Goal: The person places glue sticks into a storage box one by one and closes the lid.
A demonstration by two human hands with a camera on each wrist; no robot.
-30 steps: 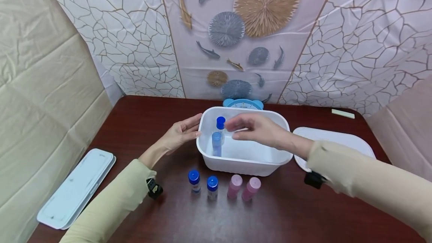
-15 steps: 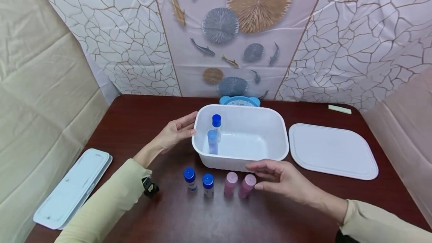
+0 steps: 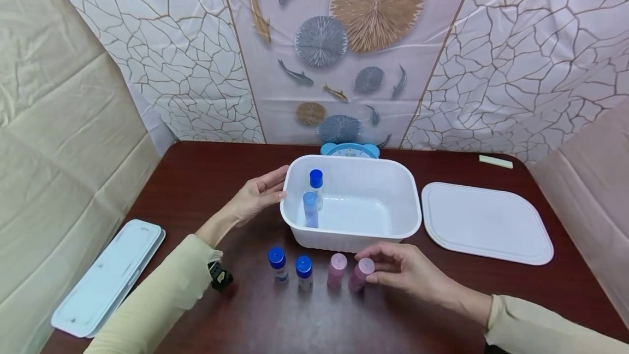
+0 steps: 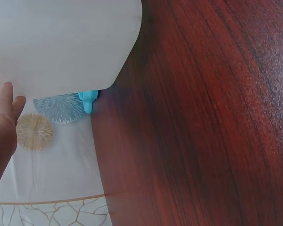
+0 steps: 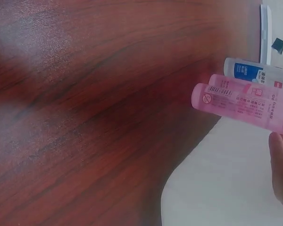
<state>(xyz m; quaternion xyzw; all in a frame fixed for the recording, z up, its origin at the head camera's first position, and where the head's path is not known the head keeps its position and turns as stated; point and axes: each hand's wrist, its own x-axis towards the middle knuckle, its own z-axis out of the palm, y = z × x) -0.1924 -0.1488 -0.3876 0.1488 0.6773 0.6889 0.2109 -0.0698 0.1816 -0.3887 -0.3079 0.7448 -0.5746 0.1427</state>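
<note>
In the head view the right hand (image 3: 408, 275) reaches the rightmost pink bottle (image 3: 361, 274), fingertips closing narrowly on its cap, just in front of the white tub (image 3: 410, 201). That bottle stands touching or nearly touching a second pink bottle (image 3: 336, 270), with two blue-capped bottles (image 3: 291, 265) further left along the tub's front wall — a sideways pull could knock the neighbour over and topple the row. The left hand (image 3: 255, 196) lies with straight fingers against the tub's left end; two more blue-capped bottles (image 3: 313, 199) stand inside, by that end. The left wrist view shows only fingers (image 4: 4, 110) beside the tub's pale wall (image 4: 61, 42). The right wrist view shows the pink bottle (image 5: 245, 108) close against its twin, a fingertip (image 5: 280, 155) near it — the grip looks light, so the bottle could slip.
</note>
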